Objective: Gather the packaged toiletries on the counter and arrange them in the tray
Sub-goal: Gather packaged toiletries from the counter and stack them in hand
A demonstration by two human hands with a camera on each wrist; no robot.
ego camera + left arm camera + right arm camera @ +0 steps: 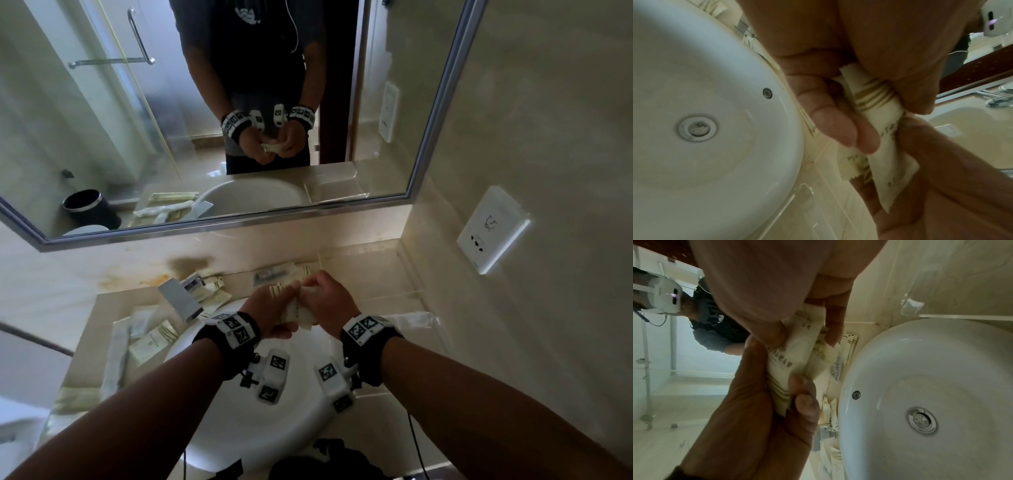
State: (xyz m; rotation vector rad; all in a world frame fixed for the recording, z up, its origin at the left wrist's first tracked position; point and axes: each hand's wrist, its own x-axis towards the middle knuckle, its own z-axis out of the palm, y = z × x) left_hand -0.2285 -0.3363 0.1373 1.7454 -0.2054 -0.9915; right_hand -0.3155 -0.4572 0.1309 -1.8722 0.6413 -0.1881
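1. Hands first: both are up over the back rim of the sink [191, 342], meeting in the middle. The left hand [270, 313] and right hand [329, 301] are both wrapped around the same little bundle of packets [298, 310].
2. Fingers: on the left wrist view the left fingers [830, 123] are curled round a cream packet with gold stripes, thumb clamped on the other side. On the right wrist view the right fingers [834, 313] are curled over the top end of the bundle, pinching it too. So neither hand is spread or loose.
3. Where the rest is: loads of loose packets [150, 339] lie on the counter [85, 346] left of the sink, a few more by the tap [181, 298], and some at the back behind the hands.
4. Tray: looks like a clear plastic tray [421, 320] sitting on the counter to the right of the sink, near the wall with the socket [493, 229]. Hard to make out since it's see-through, and I can't tell if anything's in it.
5. Step, as I read it: mid-gather, squaring up a handful between both hands before it goes in.
6. Next move probably needs one hand to take the whole bundle without it fanning out, then carry it right and lay it flat inside the tray. Slippery wrappers, so a firm pinch matters.
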